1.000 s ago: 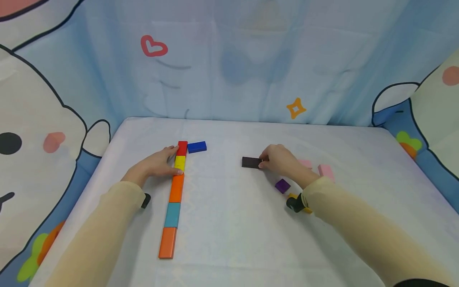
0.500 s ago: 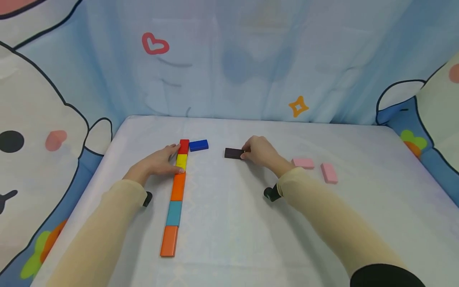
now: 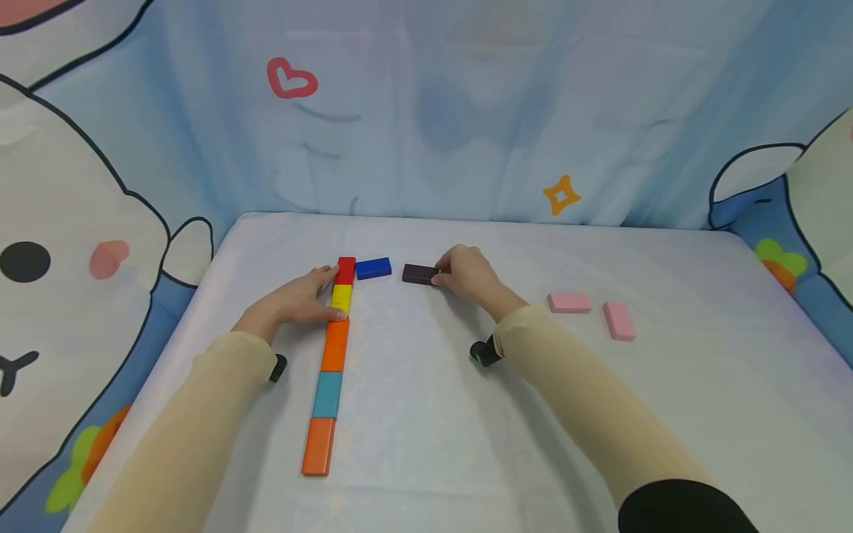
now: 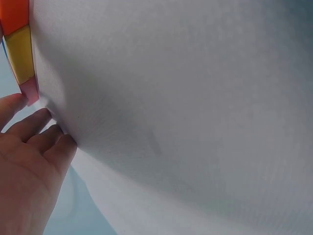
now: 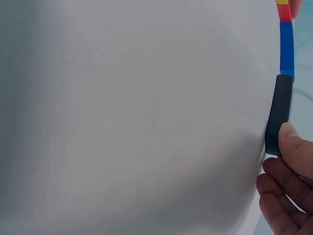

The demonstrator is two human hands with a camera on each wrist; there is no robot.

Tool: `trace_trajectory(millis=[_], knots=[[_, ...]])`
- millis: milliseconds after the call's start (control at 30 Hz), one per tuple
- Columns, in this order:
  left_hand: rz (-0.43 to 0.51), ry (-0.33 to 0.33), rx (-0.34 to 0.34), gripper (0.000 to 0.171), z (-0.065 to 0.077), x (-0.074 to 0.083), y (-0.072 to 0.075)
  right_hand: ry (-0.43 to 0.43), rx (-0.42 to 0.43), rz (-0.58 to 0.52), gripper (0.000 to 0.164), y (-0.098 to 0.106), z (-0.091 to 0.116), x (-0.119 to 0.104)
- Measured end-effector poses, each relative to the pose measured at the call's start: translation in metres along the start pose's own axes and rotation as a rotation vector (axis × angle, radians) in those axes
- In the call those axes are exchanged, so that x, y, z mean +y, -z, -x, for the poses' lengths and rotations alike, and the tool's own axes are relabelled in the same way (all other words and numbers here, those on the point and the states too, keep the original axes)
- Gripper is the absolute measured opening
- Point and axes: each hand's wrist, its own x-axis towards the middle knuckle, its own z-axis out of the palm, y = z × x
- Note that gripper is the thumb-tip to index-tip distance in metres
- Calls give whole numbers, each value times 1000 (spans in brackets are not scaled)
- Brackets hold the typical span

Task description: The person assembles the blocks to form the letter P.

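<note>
In the head view my right hand [image 3: 469,277] pinches the near end of a black block [image 3: 420,275]. A narrow gap separates it from the blue block [image 3: 373,269], whose left end meets the red block [image 3: 346,271]. Below the red one, a straight column runs through a yellow block [image 3: 341,299], an orange block [image 3: 335,346], a teal block [image 3: 327,394] and another orange block [image 3: 318,446]. Along the column's upper left side rests my left hand [image 3: 293,300]: fingertips touch the red block, the thumb touches near the yellow and orange seam.
Two pink blocks, one lying crosswise [image 3: 569,303] and one slanted [image 3: 620,321], lie to the right of my right forearm. All rests on a white-covered table [image 3: 413,444] with a printed blue curtain [image 3: 426,111] behind it.
My right hand has carried the black block left and away from me, close to the blue block. The purple and yellow blocks seen earlier are now hidden by the right arm. The left hand stays put.
</note>
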Motion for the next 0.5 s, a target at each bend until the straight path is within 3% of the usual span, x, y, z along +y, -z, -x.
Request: trace_trajectory(millis=[500], knots=[[2, -8, 7, 96, 1, 0, 0, -15, 29, -89, 37, -8, -6, -7]])
